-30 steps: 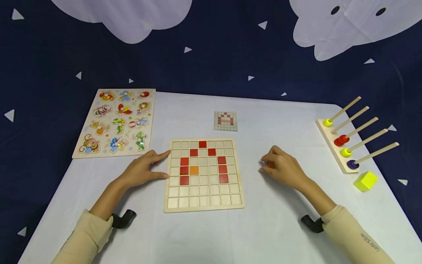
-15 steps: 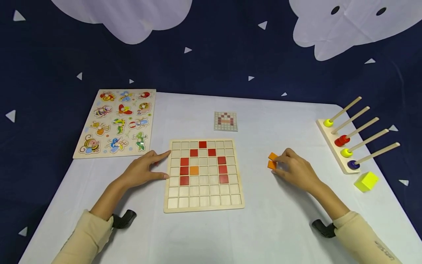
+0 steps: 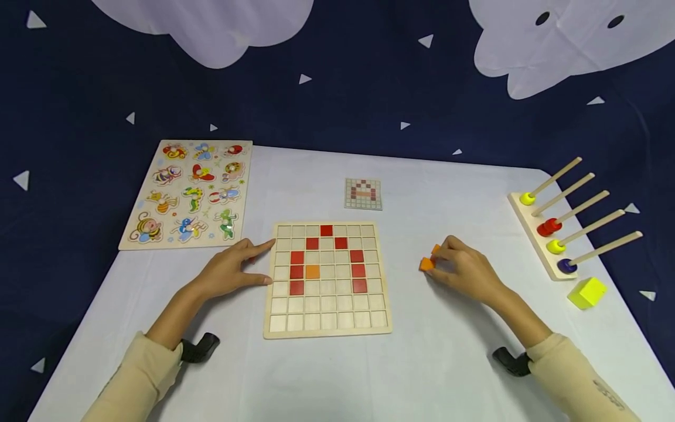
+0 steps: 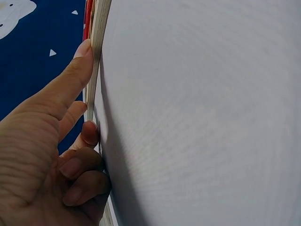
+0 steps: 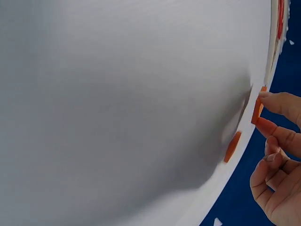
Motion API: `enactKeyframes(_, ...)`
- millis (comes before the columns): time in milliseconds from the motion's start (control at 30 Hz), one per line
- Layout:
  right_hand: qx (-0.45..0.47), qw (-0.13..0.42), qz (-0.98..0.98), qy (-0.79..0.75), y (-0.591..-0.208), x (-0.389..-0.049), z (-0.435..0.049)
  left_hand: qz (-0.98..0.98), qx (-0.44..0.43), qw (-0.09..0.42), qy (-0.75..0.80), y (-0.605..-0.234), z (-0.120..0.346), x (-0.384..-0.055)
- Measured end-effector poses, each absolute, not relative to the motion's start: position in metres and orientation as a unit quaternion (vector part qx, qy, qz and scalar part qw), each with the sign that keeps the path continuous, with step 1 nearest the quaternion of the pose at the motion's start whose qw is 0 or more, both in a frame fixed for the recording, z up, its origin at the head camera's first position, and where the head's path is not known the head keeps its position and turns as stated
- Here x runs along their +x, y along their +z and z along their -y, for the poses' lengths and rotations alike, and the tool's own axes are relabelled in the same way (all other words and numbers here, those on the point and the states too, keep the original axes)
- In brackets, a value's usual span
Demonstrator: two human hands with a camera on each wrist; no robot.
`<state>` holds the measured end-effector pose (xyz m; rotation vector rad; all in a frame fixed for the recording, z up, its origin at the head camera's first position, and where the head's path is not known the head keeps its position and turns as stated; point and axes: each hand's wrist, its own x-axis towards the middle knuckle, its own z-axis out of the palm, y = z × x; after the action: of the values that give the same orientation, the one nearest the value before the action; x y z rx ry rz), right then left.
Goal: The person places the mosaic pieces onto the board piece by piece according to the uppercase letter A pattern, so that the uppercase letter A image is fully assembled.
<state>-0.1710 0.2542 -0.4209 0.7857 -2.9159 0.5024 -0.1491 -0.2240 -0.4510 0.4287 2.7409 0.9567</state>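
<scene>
A wooden grid board (image 3: 328, 305) lies on the white table, with several red tiles (image 3: 297, 272) and one orange tile (image 3: 313, 272) set in its squares. My left hand (image 3: 227, 271) rests at the board's left edge, thumb and index finger extended against it; its other fingers are bent in the left wrist view. A bit of red (image 3: 252, 259) shows beneath that hand. To the right of the board, my right hand (image 3: 466, 272) pinches an orange tile (image 5: 257, 106) between thumb and index finger. Close beside it, a second orange tile (image 5: 233, 147) lies on the table, partly covered in the head view.
Behind the board lies a small pattern card (image 3: 362, 194). An insect peg puzzle (image 3: 184, 196) is at the back left. At the right stand a peg rack (image 3: 543, 237) with coloured beads and a yellow block (image 3: 587, 293). A dark patterned cloth (image 3: 337, 99) hangs behind the table.
The right hand first drew back slightly, uncovering two orange tiles on the table, then moved a little left and now pinches one, tilted. The left hand stays at the board's edge.
</scene>
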Motion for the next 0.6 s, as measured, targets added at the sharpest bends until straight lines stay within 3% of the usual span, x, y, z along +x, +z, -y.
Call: enactKeyframes(600, 0.37, -0.012, 0.912, 0.179, -0.405, -0.179, -0.144, -0.93, 0.138, 0.114, 0.322, -0.449, 0.223, -0.15)
